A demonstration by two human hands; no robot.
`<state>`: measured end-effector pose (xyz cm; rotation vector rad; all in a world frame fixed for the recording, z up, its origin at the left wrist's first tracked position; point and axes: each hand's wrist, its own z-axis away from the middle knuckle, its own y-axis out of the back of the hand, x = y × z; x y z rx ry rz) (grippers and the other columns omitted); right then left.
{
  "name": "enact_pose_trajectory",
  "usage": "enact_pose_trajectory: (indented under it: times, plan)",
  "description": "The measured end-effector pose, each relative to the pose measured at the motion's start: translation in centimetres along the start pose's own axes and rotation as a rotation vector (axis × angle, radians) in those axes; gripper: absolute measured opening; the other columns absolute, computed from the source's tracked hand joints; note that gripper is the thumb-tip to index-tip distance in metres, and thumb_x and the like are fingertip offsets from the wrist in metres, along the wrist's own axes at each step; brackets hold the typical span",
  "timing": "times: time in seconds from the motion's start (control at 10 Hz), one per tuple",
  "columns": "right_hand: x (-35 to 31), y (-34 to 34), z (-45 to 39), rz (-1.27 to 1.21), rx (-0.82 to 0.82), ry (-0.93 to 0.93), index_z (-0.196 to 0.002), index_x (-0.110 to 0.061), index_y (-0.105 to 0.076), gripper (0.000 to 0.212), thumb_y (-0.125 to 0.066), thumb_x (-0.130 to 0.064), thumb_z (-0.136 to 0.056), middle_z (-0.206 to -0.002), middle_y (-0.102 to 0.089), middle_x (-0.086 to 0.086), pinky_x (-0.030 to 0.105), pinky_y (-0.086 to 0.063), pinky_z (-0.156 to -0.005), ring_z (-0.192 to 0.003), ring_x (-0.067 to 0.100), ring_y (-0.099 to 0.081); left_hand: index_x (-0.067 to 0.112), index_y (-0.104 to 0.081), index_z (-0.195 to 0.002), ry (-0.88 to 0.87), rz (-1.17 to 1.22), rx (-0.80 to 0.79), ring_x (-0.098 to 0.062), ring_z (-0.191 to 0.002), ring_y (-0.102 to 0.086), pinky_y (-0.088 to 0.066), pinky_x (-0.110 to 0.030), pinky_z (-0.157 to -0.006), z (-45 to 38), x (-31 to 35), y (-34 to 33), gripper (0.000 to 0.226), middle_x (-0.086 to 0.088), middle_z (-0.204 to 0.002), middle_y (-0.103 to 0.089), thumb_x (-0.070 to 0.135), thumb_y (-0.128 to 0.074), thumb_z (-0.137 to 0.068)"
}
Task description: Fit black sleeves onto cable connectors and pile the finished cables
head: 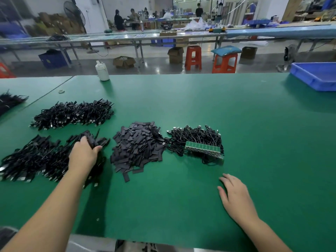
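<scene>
head view: your left hand (84, 155) reaches left of the sleeve pile (138, 148), fingers curled into the finished cables (49, 157); whether they pinch one, you cannot tell. your right hand (234, 195) lies flat, fingers spread, right of that pile on the green table (200, 206). unsleeved cables (196, 140) sit just right of the sleeves.

**Around the bench**

A green tabletop (200, 106) carries a white bottle (102, 71) at its far edge and a blue bin (315, 75) at the far right corner — the bin partly cut off by the frame. Beyond, on the grey floor, stand two orange stools (193, 57), the right one topped with a blue cushion (226, 50), among open cardboard boxes (124, 62). A long conveyor table (127, 36) crosses behind — seated workers (119, 20) and a fan (74, 12) farther back.
</scene>
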<state>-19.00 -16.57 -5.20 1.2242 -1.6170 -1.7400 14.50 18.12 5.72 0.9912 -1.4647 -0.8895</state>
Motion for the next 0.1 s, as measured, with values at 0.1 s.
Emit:
enact_pose_trajectory:
  times: [0.1]
  plan:
    - [0.23, -0.81, -0.34, -0.019, 0.050, 0.012, -0.134, -0.017, -0.059, 0.039, -0.055, -0.033, -0.099, -0.140, -0.054, -0.002, 0.037, -0.031, -0.116, -0.136, 0.016, -0.045, 0.000, -0.037, -0.144, -0.090, -0.206, 0.013, -0.039, -0.129, -0.043, -0.042, -0.049, -0.106, -0.82, -1.01, -1.64, 0.070, -0.024, -0.139, -0.048, 0.035, -0.066, -0.092]
